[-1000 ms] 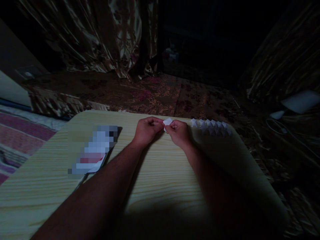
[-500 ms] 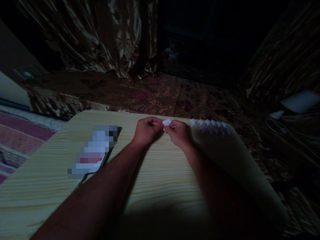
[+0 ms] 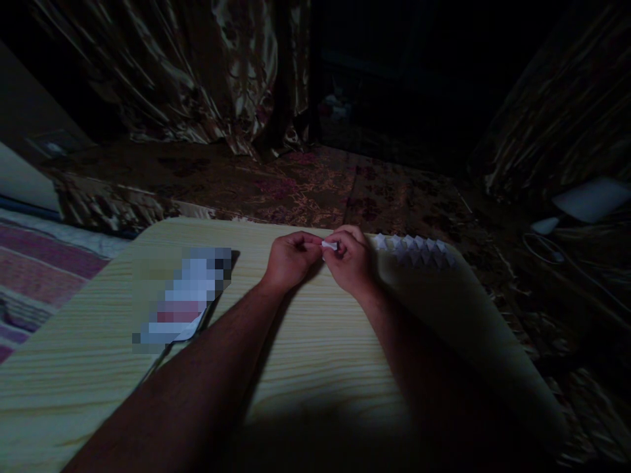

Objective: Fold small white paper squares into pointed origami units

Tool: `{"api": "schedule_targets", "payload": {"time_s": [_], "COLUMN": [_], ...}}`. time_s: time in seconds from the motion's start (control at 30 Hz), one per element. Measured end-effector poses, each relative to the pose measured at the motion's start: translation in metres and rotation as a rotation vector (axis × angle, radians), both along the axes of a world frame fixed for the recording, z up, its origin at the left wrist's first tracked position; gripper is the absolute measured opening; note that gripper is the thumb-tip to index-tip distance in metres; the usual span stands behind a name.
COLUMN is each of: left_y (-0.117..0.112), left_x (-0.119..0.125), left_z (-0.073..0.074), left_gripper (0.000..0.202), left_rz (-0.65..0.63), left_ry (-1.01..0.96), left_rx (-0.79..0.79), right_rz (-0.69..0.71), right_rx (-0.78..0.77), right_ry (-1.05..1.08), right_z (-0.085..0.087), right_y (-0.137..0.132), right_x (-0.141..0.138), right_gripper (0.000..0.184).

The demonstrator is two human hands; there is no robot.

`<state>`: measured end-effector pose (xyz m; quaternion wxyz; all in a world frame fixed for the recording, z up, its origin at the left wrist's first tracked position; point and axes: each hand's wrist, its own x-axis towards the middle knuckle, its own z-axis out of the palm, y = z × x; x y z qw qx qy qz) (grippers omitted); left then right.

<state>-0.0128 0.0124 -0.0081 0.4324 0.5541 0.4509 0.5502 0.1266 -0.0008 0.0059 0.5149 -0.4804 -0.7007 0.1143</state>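
Note:
Both my hands meet over the far middle of a pale wooden table (image 3: 305, 341). My left hand (image 3: 290, 259) and my right hand (image 3: 351, 261) are closed in a pinch on one small white folded paper piece (image 3: 329, 246), most of it hidden by my fingers. Just right of my right hand, a row of several small white folded paper pieces (image 3: 413, 248) lies along the table's far right edge.
A flat blurred-out object (image 3: 182, 295) lies on the table to the left of my arms. A dark patterned carpet (image 3: 296, 184) and shiny curtains (image 3: 197, 72) are beyond the table. White items and a cable (image 3: 566, 223) lie on the floor at right.
My right fingers have closed further over the paper piece, so less of it shows. Both hands stay in the same place.

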Motion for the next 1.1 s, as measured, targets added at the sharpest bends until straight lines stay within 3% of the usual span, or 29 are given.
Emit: {"api": "schedule_targets", "payload": {"time_s": [0.33, 0.7, 0.93, 1.1], "left_y": [0.000, 0.001, -0.004, -0.008], "left_x": [0.001, 0.001, 0.004, 0.003], "left_z": [0.000, 0.002, 0.005, 0.006], "left_gripper": [0.022, 0.021, 0.019, 0.015], "left_rz": [-0.018, -0.026, 0.066, 0.123], "left_ry": [-0.007, 0.000, 0.086, 0.243], "left_rx": [0.057, 0.080, 0.123, 0.260], "right_rz": [-0.028, -0.029, -0.018, -0.022], "right_rx": [-0.026, -0.088, -0.114, -0.106], "right_ry": [-0.063, 0.045, 0.086, 0.091], "right_z": [0.001, -0.007, -0.010, -0.009], "right_y": [-0.001, 0.002, 0.002, 0.002], "right_x": [0.002, -0.002, -0.002, -0.002], "right_gripper": [0.008, 0.011, 0.011, 0.010]}}
